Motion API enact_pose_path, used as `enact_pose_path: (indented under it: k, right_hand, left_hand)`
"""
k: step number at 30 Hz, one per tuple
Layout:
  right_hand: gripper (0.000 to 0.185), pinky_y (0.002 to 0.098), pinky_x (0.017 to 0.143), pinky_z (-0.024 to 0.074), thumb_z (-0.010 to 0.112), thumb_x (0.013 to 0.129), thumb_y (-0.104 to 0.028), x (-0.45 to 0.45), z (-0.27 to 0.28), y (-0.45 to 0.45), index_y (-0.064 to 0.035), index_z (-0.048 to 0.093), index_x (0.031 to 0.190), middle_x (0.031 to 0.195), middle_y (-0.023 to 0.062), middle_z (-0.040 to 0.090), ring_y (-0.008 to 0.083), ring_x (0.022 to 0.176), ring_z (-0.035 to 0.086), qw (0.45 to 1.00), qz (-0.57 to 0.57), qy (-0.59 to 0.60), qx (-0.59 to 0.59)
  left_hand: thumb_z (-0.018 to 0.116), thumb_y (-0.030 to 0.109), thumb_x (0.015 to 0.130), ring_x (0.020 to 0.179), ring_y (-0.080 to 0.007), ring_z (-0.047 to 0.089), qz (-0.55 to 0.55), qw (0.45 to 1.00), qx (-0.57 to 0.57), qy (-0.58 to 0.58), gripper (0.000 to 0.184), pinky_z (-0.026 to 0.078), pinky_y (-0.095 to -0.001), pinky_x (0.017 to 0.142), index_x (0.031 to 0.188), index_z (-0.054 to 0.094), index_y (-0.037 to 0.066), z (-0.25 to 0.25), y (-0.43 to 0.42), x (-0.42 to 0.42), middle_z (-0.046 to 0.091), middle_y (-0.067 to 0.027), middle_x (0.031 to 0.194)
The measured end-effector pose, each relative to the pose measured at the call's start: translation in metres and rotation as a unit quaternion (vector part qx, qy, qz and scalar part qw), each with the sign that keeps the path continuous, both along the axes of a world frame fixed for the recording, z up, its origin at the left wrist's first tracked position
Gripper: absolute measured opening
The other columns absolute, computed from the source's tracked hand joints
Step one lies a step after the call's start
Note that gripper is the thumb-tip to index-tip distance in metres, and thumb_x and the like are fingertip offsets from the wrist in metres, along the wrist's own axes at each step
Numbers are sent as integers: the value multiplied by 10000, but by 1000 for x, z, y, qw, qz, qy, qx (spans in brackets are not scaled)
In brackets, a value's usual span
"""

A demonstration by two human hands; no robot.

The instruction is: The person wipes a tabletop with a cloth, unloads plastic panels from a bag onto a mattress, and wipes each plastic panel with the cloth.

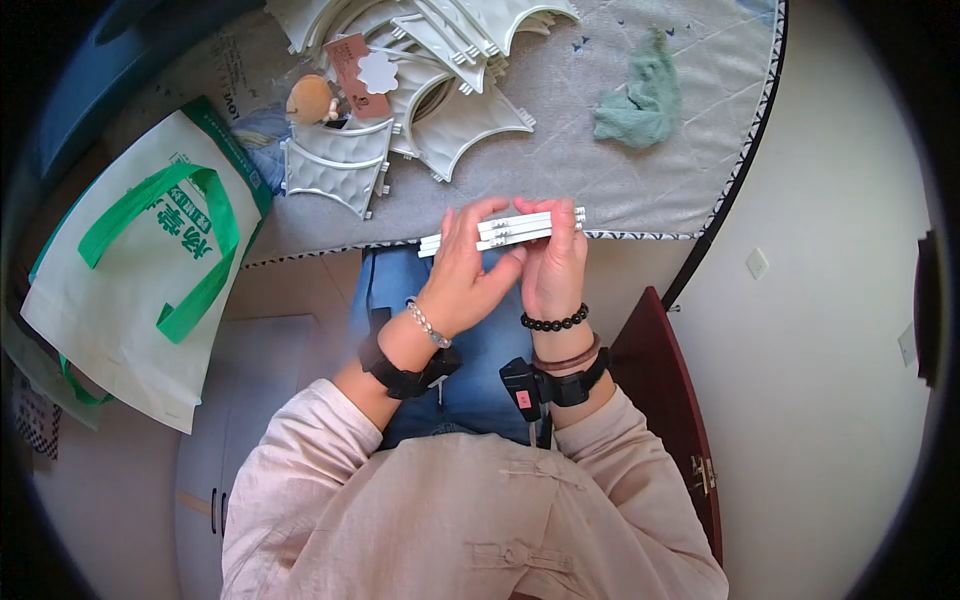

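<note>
Edge-on between my two hands is a small stack of white plastic panels (514,232), with little clip tabs along the edges. My left hand (462,278) grips its left part, fingers over the far side and thumb towards the middle. At the right end, my right hand (556,270) closes around the stack. The panels are held just over the front edge of the covered table. Farther back lies a pile of similar white curved panels (470,130), and a few more dimpled panels (340,165) overlap left of it.
A green cloth (640,100) lies crumpled on the grey quilted table cover (560,110). Near the pile are a pinkish-brown card (352,62) and a round orange item (311,100). A white bag with green handles (130,290) stands left. A dark red door (665,400) is at right.
</note>
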State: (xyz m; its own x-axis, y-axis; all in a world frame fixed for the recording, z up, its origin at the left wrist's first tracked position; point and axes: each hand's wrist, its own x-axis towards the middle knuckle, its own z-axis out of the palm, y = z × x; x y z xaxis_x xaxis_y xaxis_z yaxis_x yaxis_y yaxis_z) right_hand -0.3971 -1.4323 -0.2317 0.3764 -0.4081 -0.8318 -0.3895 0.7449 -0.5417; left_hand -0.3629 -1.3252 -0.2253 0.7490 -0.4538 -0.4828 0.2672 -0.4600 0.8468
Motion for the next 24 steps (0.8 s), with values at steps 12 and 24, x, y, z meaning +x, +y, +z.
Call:
enact_pose_path:
  k: [12, 24]
  right_hand:
    - [239, 347, 883, 386, 487, 904, -234, -12, -9, 10, -1, 536, 876, 911, 119, 591, 224, 978, 530, 963, 129, -21, -234]
    - [289, 302, 558, 412, 570, 772, -227, 5, -101, -95, 58, 567, 725, 679, 65, 563, 139, 602, 502, 951, 39, 234, -198]
  left_hand:
    - [535, 167, 882, 912, -106, 543, 329, 922, -65, 193, 245, 432, -239, 803, 1036, 570, -21, -13, -23, -11, 601, -101, 1058]
    - [694, 126, 745, 812, -109, 552, 288, 953, 50, -75, 306, 460, -233, 739, 1015, 604, 13, -51, -26, 85, 604, -35, 895]
